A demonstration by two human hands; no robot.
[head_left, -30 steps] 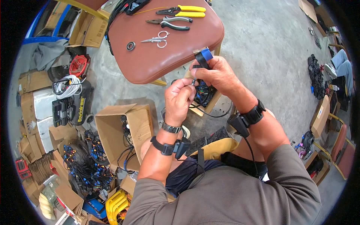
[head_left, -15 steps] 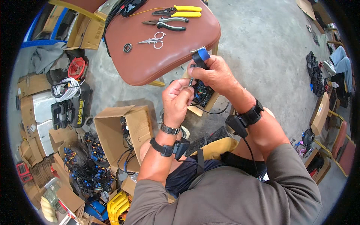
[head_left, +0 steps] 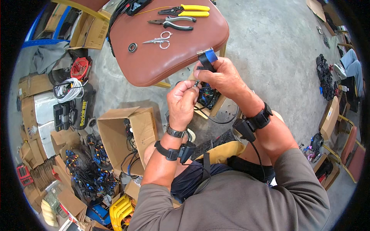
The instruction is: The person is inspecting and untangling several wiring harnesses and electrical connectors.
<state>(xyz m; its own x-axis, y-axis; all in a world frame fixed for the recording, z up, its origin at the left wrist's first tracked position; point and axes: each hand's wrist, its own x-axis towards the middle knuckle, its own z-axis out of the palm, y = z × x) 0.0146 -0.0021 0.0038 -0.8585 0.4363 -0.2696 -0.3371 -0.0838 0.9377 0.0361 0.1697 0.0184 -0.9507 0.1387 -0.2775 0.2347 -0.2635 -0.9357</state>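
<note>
1. Forearms of the person come in from the lower edge, each with a black strap and a small black device at the wrist; the left wrist also carries a metal watch [head_left: 176, 132].
2. Left hand [head_left: 182, 101] is closed into a loose fist, its fingertips pinched on the end of a thin black cable [head_left: 210, 117] that loops down below the hands.
3. Right hand [head_left: 223, 75] is just beside the left one, a little higher, with the fingers wrapped tightly around a black and blue connector piece [head_left: 207, 58]. This piece stands up out of the fist, just off the near edge of the chair seat.
4. Under both hands, an open wooden box [head_left: 211, 101] with black and blue parts stands on the concrete floor.
5. Left of the knees is an open cardboard box [head_left: 129, 133] with cables inside, and beside it a heap of black and blue wired parts [head_left: 86, 169].
6. Brown chair seat [head_left: 154, 63] lies beyond the hands. Near its middle are small scissors [head_left: 158, 39] and a black ring [head_left: 132, 47].
7. At the far edge of the seat lie black-handled pliers [head_left: 173, 24] and yellow-handled pliers [head_left: 189, 9], close together.
</note>
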